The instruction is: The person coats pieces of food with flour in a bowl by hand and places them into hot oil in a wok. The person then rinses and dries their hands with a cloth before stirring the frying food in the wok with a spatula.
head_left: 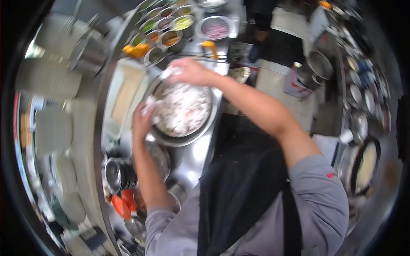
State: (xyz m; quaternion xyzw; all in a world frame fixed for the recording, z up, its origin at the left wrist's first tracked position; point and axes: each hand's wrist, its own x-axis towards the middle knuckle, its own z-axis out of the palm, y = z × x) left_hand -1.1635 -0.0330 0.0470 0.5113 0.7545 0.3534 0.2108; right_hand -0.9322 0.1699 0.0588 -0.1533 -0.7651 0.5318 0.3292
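Note:
A large round metal bowl [188, 140] stands on the steel counter, filled with white, floury-looking food pieces [181, 111]. My right hand [190, 71] is over the bowl's far rim, its fingers curled around a white-coated clump [171, 74]. On the bowl's left side is my left hand [143, 117], its fingertips covered in white and blurred against the food. Whether those left fingers grip any pieces cannot be made out. Just left of the bowl sits a pale rectangular tub [110, 117] with a tan, flat interior.
Several metal tins of chopped ingredients [181, 23] crowd the counter's far end, near a bowl of pinkish slices [215, 29]. Stacked dark bowls [116, 175] and an orange-red container [122, 207] lie by my left forearm. A large pan [365, 166] is on the right.

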